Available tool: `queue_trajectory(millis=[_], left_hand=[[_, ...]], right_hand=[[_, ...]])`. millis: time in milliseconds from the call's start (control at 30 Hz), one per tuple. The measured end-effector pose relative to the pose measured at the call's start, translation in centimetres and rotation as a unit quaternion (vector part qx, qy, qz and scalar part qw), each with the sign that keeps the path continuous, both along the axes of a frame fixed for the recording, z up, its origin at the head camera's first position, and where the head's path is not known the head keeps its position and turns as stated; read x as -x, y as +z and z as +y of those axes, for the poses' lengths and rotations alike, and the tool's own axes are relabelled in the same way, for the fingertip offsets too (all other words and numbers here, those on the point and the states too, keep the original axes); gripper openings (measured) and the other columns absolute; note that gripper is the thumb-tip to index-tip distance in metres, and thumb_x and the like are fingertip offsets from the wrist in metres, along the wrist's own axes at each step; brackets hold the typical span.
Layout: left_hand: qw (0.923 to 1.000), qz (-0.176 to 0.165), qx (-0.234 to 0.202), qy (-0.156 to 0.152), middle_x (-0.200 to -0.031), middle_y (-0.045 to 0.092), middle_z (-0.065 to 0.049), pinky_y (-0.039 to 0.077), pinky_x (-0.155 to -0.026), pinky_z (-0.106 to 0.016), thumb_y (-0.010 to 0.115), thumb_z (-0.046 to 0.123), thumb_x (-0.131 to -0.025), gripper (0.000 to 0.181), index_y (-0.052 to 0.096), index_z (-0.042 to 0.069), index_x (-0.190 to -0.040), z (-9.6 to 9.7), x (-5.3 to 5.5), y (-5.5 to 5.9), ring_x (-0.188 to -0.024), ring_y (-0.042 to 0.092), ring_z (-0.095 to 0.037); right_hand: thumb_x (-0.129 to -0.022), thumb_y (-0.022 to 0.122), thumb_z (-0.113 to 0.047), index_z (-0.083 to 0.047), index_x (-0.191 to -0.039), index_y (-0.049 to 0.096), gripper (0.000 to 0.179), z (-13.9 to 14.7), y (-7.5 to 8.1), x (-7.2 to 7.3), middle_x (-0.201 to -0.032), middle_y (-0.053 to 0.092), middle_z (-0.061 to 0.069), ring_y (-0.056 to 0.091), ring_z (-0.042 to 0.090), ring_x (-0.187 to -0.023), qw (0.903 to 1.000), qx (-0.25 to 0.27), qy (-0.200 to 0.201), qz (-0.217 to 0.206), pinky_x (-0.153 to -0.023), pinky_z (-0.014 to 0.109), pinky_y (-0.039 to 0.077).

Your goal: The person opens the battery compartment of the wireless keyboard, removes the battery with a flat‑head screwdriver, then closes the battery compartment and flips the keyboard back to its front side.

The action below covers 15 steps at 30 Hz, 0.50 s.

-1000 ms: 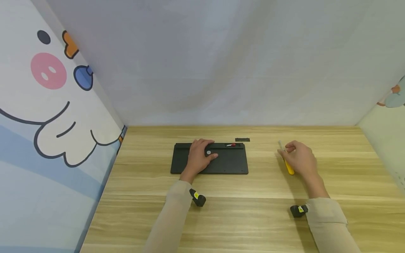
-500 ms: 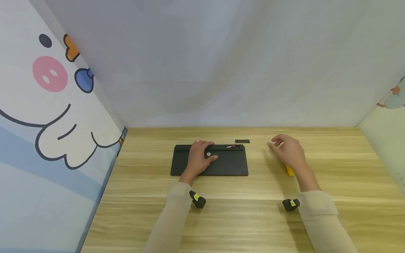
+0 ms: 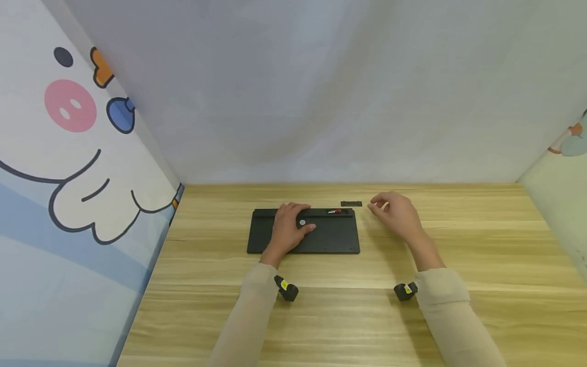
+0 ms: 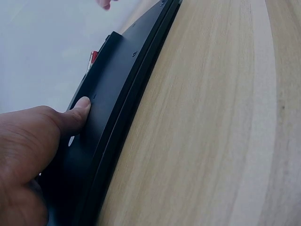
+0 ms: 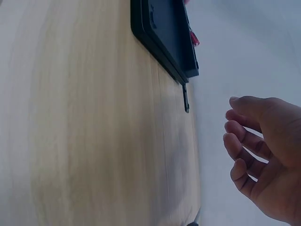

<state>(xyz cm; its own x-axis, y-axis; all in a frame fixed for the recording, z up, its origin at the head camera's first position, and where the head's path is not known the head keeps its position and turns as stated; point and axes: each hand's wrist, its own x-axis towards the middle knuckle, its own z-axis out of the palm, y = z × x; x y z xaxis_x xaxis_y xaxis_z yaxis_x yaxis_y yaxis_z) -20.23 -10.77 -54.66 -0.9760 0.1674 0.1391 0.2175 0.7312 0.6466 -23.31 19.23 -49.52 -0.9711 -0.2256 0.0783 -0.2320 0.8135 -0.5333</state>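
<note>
A black keyboard point(image 3: 332, 235) lies underside up on the table. My left hand point(image 3: 288, 230) rests on it, thumb on the underside and fingers reaching to the far edge; the left wrist view hides those fingertips. In the slot near the keyboard's far right corner sits a small red and silver battery point(image 3: 337, 211). Just beyond that corner lies a slim black battery cover point(image 3: 351, 204). My right hand point(image 3: 398, 215) hovers to the right of the cover, fingers loosely bent, holding nothing. The right wrist view shows the same cover point(image 5: 186, 99) apart from the hand.
The wooden table point(image 3: 348, 326) meets a pale wall point(image 3: 321, 102) at its back edge. On the left stands a panel with cartoon figures point(image 3: 69, 153). A small black camera point(image 3: 404, 291) is on the right wrist, another point(image 3: 287, 289) on the left.
My right hand has moved left from beside the yellow-handled screwdriver towards the battery cover. The screwdriver is now out of sight around my right arm. The left hand and keyboard have stayed put.
</note>
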Motion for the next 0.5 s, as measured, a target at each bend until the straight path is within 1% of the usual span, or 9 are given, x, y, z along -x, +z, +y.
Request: queue_trajectory(millis=[167, 267, 400, 500], left_hand=[[1.0, -0.002, -0.001, 0.001, -0.139, 0.063, -0.01, 0.016, -0.135, -0.05, 0.078, 0.031, -0.09, 0.055, 0.061, 0.015, -0.14, 0.1, 0.0, -0.1, -0.139, 0.052, -0.032], [1.0, -0.004, 0.002, 0.002, -0.139, 0.063, -0.009, 0.016, -0.135, -0.049, 0.078, 0.031, -0.09, 0.055, 0.061, 0.015, -0.14, 0.0, 0.1, -0.1, -0.139, 0.052, -0.031], [1.0, -0.003, 0.003, 0.002, -0.139, 0.063, -0.009, 0.017, -0.135, -0.05, 0.078, 0.032, -0.091, 0.054, 0.061, 0.016, -0.14, -0.1, 0.1, -0.2, -0.139, 0.052, -0.032], [1.0, -0.003, 0.005, 0.0, -0.139, 0.063, -0.009, 0.017, -0.134, -0.05, 0.078, 0.032, -0.091, 0.054, 0.061, 0.016, -0.14, -0.1, 0.1, -0.3, -0.139, 0.052, -0.031]], right_hand=[[-0.1, 0.067, -0.027, -0.007, -0.11, 0.076, 0.024, -1.2, -0.1, 0.3, -0.099, 0.073, 0.013, 0.064, 0.023, -0.08, 0.9997, -0.009, 0.021, 0.005, -0.071, 0.039, 0.055], [-0.1, 0.068, -0.028, -0.009, -0.109, 0.076, 0.023, -2.0, -0.1, 0.4, -0.098, 0.072, 0.011, 0.064, 0.022, -0.079, 0.9989, -0.017, 0.043, 0.01, -0.071, 0.039, 0.055], [-0.1, 0.068, -0.028, -0.009, -0.11, 0.076, 0.023, -3.0, -0.2, 0.6, -0.1, 0.071, 0.009, 0.063, 0.02, -0.079, 0.9972, -0.023, 0.071, 0.006, -0.07, 0.038, 0.056], [-0.1, 0.067, -0.028, -0.009, -0.113, 0.075, 0.025, -3.7, -0.4, 0.7, -0.105, 0.07, 0.01, 0.064, 0.02, -0.082, 0.9962, -0.03, 0.082, -0.004, -0.07, 0.038, 0.056]])
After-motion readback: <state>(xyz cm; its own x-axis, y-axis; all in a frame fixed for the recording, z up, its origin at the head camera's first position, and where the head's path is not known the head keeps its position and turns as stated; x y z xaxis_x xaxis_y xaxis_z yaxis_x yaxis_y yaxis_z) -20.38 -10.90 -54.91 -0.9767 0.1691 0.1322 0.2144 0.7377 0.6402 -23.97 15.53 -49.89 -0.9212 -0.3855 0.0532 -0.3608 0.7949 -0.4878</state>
